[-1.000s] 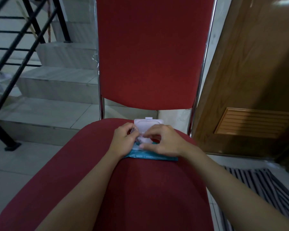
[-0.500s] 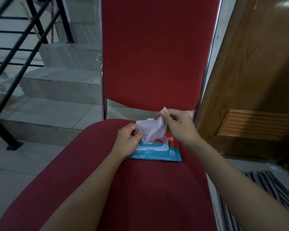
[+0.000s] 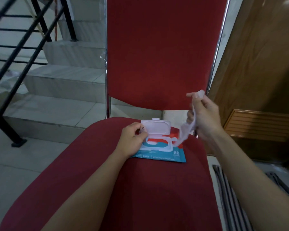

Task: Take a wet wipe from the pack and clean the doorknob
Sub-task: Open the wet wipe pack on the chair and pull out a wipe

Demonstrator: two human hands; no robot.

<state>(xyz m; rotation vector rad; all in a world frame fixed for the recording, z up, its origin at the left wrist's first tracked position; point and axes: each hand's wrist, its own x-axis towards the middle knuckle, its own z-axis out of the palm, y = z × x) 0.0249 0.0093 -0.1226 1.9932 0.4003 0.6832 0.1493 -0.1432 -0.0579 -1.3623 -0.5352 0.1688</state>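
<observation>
A teal and red wet wipe pack lies on the red chair seat, its white flip lid standing open. My left hand presses down on the pack's left end. My right hand is raised to the right of the pack and pinches a white wet wipe, which hangs stretched from my fingers down toward the pack's right edge. No doorknob is in view.
The chair's red backrest with chrome frame rises behind the pack. A brown wooden door with a louvred vent stands at the right. Grey steps and a black railing are at the left. A striped mat lies at lower right.
My right hand has pulled the wipe out of the pack's opening, moving up and to the right. My left hand has stayed on the pack.
</observation>
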